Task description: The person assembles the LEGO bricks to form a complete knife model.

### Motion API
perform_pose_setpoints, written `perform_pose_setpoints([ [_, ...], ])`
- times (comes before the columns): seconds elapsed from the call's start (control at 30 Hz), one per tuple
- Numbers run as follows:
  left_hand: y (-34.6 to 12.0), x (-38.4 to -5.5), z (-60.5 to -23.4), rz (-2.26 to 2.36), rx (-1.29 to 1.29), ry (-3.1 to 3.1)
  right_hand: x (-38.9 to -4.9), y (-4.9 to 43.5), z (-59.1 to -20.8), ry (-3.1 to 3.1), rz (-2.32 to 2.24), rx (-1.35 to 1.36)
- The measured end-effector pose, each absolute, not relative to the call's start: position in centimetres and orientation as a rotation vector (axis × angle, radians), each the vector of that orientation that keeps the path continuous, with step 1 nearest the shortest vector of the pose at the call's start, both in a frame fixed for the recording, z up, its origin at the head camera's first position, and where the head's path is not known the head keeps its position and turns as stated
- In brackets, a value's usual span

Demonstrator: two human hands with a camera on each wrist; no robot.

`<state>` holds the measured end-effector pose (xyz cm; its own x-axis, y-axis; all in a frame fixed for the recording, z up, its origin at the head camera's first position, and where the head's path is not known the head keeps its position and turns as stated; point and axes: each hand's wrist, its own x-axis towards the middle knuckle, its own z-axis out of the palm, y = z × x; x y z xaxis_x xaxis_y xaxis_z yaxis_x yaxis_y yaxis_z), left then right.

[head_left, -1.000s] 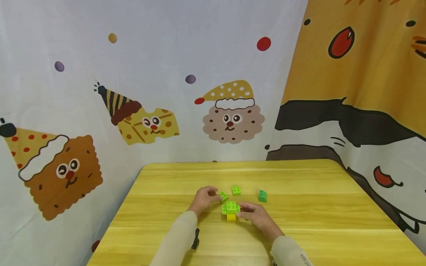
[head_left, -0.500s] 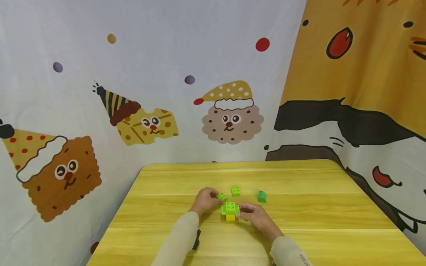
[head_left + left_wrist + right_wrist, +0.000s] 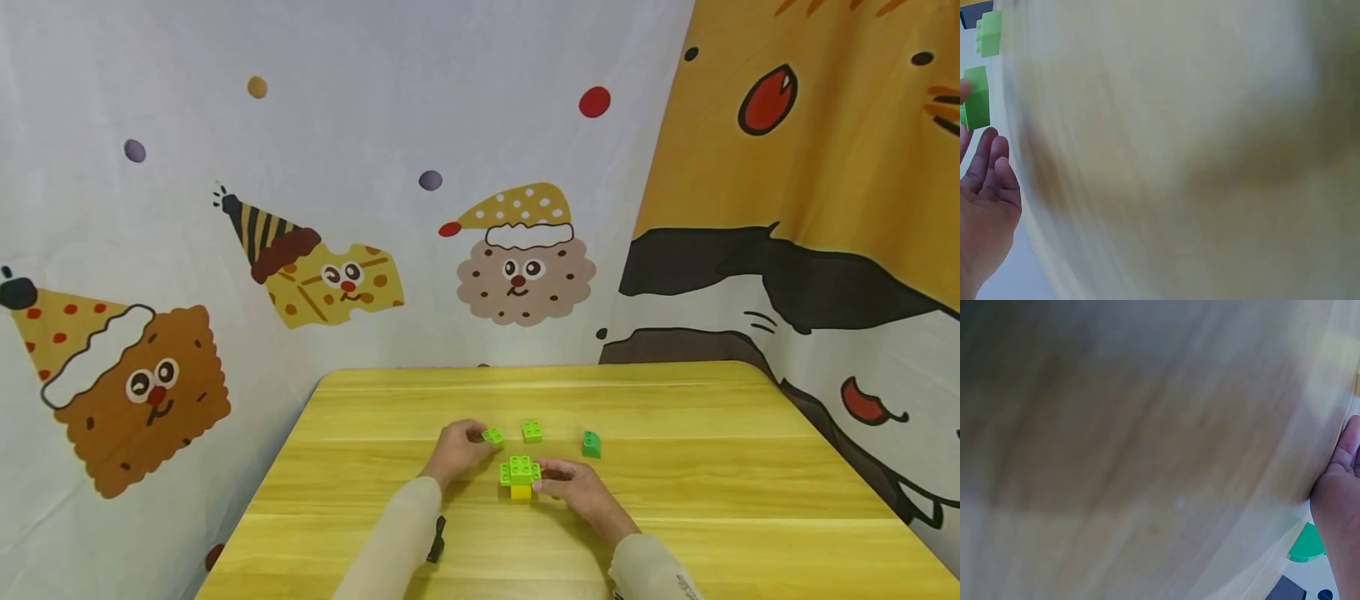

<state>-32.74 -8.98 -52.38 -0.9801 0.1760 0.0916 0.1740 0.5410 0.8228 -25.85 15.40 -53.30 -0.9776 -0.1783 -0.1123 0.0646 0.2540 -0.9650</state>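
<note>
Head view, lower centre: we are seeing the left hand pinching a lime brick, the right hand gripping a stack. Left wrist: that brick is showing far left. Right wrist: a green brick is lying lower right.

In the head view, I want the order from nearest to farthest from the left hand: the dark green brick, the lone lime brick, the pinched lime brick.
1. Pinched lime brick: in the left hand.
2. Lone lime brick: to its right.
3. Dark green brick: farthest right.
</note>
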Motion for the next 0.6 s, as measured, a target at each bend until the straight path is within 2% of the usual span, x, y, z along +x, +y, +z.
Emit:
perform_pose_setpoints([
  [0.27,-10.0,-32.9,-51.5,1.526,0.405,2.710,-25.9,15.4,-53.4,2.317,-1.811,-0.090],
  [0.6,-9.8,-31.5,-48.7,1.598,0.511,2.640,-25.9,15.4,-53.3,2.301,-1.808,-0.098],
])
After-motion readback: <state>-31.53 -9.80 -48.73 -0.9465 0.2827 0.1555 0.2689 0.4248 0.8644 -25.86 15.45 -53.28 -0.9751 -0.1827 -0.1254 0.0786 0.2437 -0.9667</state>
